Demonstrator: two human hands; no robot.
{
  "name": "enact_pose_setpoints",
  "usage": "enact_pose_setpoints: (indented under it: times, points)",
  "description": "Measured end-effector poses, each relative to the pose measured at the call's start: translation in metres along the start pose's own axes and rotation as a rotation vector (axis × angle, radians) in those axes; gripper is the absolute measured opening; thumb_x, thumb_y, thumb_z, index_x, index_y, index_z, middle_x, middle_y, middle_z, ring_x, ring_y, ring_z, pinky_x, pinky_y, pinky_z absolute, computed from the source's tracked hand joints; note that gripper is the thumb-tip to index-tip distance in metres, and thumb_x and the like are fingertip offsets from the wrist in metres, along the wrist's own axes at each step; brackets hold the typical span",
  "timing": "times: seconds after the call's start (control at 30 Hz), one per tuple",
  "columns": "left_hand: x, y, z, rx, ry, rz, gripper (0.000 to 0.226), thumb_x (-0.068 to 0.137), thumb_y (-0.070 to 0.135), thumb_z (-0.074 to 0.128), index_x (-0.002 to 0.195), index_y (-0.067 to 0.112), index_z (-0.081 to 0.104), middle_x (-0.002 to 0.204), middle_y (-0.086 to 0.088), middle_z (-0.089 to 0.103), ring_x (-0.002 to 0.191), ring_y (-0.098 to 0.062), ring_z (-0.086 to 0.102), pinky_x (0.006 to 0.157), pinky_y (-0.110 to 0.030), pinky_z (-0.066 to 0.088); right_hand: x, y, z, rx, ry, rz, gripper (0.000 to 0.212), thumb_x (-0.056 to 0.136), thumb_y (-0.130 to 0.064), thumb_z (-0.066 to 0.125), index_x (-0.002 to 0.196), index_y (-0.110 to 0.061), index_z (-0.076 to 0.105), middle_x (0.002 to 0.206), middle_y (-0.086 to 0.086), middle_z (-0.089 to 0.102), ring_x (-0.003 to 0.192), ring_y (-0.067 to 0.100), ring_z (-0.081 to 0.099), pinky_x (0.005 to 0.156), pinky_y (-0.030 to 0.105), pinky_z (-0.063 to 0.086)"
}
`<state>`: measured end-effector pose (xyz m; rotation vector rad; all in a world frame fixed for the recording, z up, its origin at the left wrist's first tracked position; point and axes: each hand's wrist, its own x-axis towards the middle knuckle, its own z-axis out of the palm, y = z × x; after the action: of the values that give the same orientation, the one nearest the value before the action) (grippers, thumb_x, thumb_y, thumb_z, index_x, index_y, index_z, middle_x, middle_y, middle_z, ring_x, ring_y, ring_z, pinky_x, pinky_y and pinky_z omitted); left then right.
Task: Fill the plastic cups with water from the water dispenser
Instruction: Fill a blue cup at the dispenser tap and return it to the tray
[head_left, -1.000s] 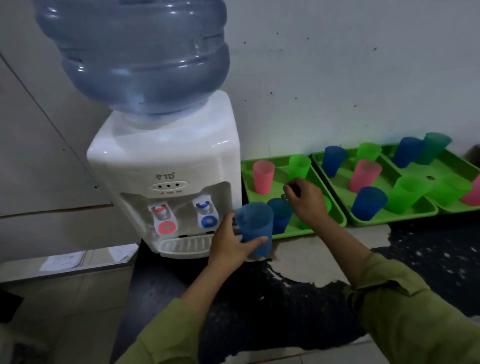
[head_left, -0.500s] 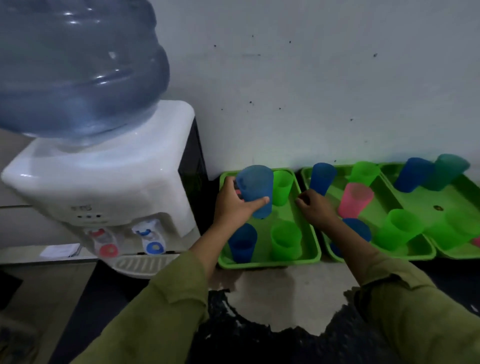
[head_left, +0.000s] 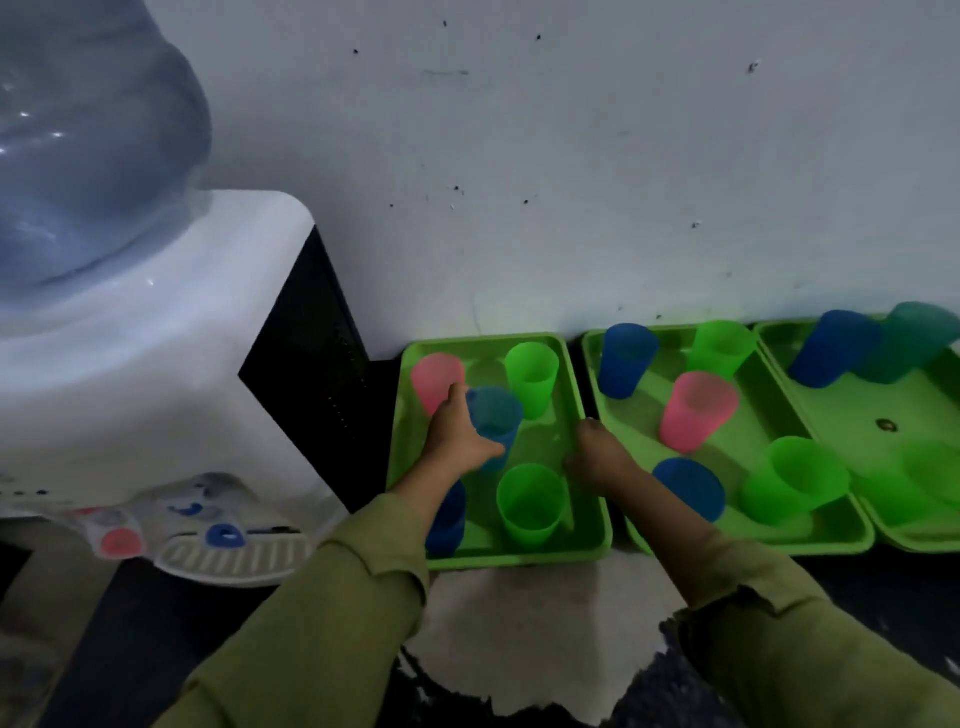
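Olive sleeves (head_left: 332, 623) reach over the dark desk (head_left: 519, 613) with its worn pale patch. The left grip (head_left: 457, 441) wraps thumb and fingers round a blue cup (head_left: 498, 415), upright over the middle of the nearest green tray (head_left: 519, 560), between the near green cup (head_left: 530, 504) and, behind, a pink cup (head_left: 434, 376) and the far green cup (head_left: 532, 374). The right grip (head_left: 597, 457) lies on that tray's right rim, fingers bent; whether it clasps the rim I cannot tell. The water dispenser (head_left: 156, 364) stands left of the tray.
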<state>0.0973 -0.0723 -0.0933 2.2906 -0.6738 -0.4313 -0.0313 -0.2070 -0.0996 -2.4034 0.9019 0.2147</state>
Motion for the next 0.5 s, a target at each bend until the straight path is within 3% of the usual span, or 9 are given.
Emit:
enact_pose_setpoints:
  times: [0.1,0.37,0.5]
  points:
    - [0.0013,-0.0025,0.0063,0.006,-0.039,-0.037,0.092,0.057,0.014,0.085,0.13,0.011,0.03,0.123,-0.008,0.05,0.105,-0.024,0.052,0.073,-0.026,0.04,0.0028,0.0021,0.0009,-0.036,-0.001,0.02,0.039,0.089,-0.011,0.053,0.124,0.003,0.043,0.129,0.02,0.045,0.117,0.033,0.049,0.097,0.037,0.042]
    - [0.0007,-0.0018,0.0102,-0.005,-0.029,-0.062,0.088,0.054,0.016,0.088,0.121,0.008,0.032,0.122,-0.01,0.049,0.109,-0.029,0.052,0.08,-0.032,0.045,0.0069,0.0059,-0.001,-0.074,0.024,0.018,0.028,0.089,-0.012,0.053,0.115,-0.001,0.052,0.117,0.017,0.055,0.106,0.029,0.057,0.085,0.035,0.047]
    - [-0.0012,-0.0005,0.0084,0.017,-0.044,-0.065,0.092,0.052,0.021,0.09,0.123,0.009,0.032,0.122,-0.009,0.048,0.109,-0.027,0.05,0.078,-0.029,0.041,0.008,0.0066,-0.0034,-0.063,0.046,0.01,0.028,0.087,-0.014,0.056,0.112,-0.001,0.055,0.114,0.018,0.058,0.102,0.03,0.059,0.081,0.036,0.049]
